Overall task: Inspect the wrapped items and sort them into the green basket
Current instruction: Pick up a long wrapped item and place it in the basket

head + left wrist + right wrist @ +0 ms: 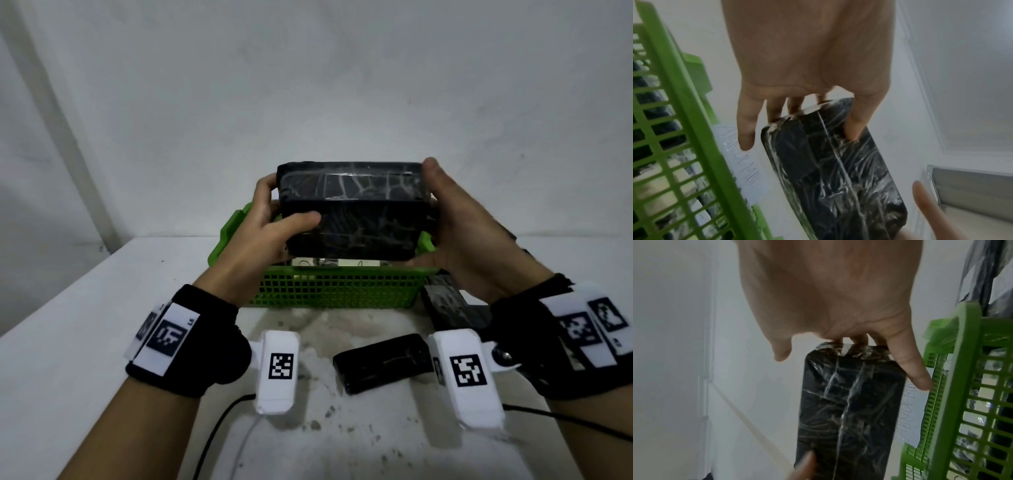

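Black film-wrapped rectangular block [354,212] gripped at its ends by left hand [274,226] and right hand [459,233] above the green plastic mesh basket [335,287], two black wrapped packs [380,363] apparently left to sort.

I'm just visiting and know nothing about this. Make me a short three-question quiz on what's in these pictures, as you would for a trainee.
1. True or false: the black wrapped block is held by both the left hand and the right hand.
2. Where is the block? A) lying on the table B) held above the green basket C) on the floor
3. Fill in: the paper label on the basket reads ____.

Key: 1 true; 2 B; 3 ABNORMAL
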The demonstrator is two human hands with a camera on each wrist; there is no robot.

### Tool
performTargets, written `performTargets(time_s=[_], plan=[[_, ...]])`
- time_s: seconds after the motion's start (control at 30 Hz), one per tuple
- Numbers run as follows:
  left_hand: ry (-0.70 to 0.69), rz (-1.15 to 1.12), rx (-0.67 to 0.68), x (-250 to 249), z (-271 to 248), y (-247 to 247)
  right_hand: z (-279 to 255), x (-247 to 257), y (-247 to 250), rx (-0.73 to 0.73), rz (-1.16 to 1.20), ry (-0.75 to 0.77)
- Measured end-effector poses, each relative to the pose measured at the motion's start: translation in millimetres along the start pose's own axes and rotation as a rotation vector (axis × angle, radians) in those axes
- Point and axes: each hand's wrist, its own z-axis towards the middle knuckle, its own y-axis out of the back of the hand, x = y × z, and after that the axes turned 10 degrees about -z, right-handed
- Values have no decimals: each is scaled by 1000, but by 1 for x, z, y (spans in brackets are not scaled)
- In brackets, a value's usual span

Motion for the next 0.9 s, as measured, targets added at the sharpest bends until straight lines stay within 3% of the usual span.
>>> performTargets(time_s=[0.17,0.37,0.47,0.53,0.6,0.67,0.8,0.9], plan=[[-40,-25,5,-4,-6,-14,-4,-5,-9,-124,-160,106],[-51,72,-57,-3,-3,-13,1,-12,-16,-208,-127,227],[55,117,-100,-6,-3,-9,-5,-14,-13,-167,-225,364],[155,-19,-133,-8,-3,-6,-7,-15,-13,-126,-261,405],[143,-205,-155,-8,-3,-3,-3,-15,-15,-75,-225,370],[55,-267,-167,-8,-1,-2,-1,-10,-17,-88,-190,242],[-78,-210,-85,0,5,5,-1,-4,-13,15,164,-18],[-61,-134,-12,2,4,3,1,-5,-8,-16,178,-72]])
